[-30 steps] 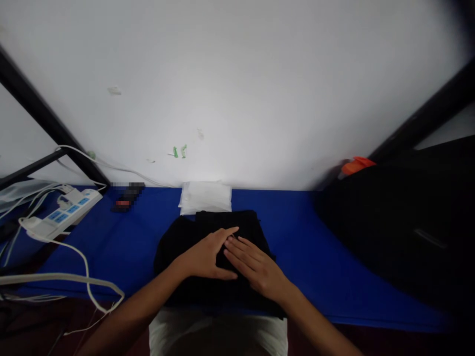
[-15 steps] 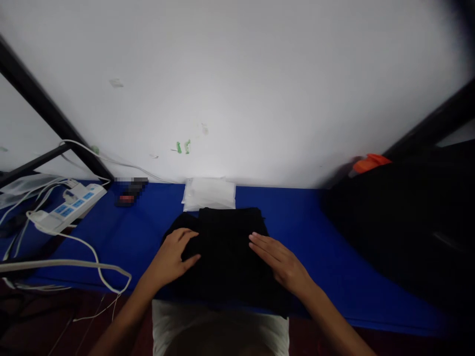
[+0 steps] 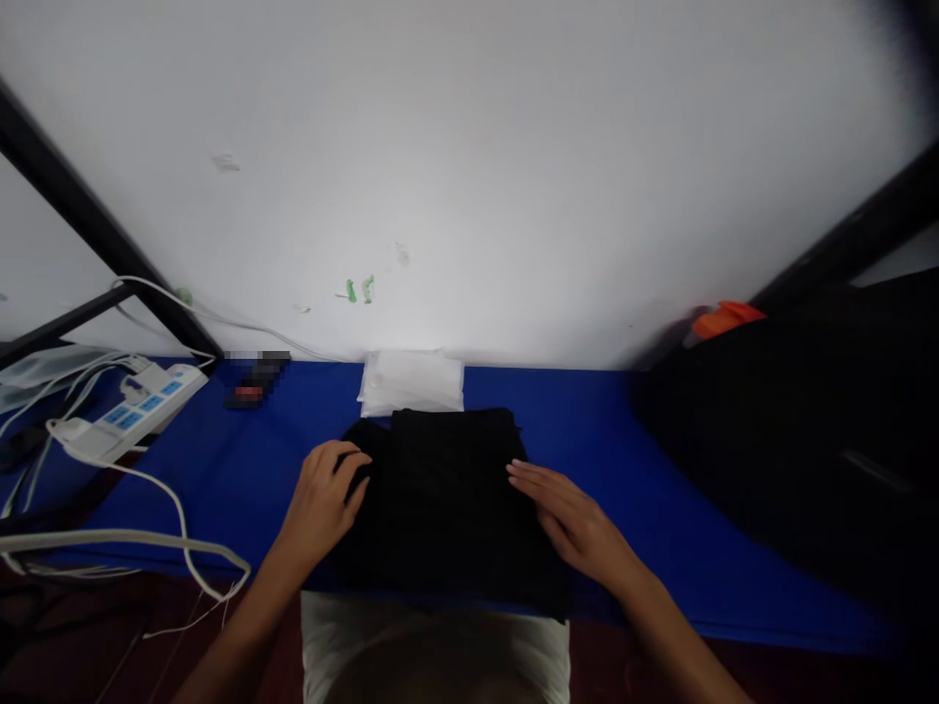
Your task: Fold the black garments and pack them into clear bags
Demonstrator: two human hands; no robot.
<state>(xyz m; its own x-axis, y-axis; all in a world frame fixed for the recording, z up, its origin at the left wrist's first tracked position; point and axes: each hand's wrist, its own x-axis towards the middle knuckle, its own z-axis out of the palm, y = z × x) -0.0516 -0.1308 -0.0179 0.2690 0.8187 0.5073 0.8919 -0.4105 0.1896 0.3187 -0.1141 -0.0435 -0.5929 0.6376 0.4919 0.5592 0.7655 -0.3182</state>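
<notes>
A folded black cloth (image 3: pixel 451 499), which looks like a garment, lies on the blue tabletop right in front of me. My left hand (image 3: pixel 323 499) rests at its left edge, fingers bent and a small gap between thumb and forefinger. Along the opposite edge lies my right hand (image 3: pixel 579 518), its fingers stretched out and its fingertips touching the fabric. A rounded black part sticks out at the cloth's upper left, near my left fingers. Dark folds are hard to make out.
White plastic packets (image 3: pixel 412 381) lie behind the cloth, against the wall. A white power strip (image 3: pixel 139 413) with tangled cables (image 3: pixel 183 538) is at the left. Beside it sits a partly pixelated dark object (image 3: pixel 256 381). A large black bulk (image 3: pixel 792 440) and an orange item (image 3: pixel 726 319) occupy the right.
My left hand has shifted left to the cloth's edge, with its fingers closer together. My right hand has slid slightly right, towards the other edge. The cloth's upper left part looks narrower.
</notes>
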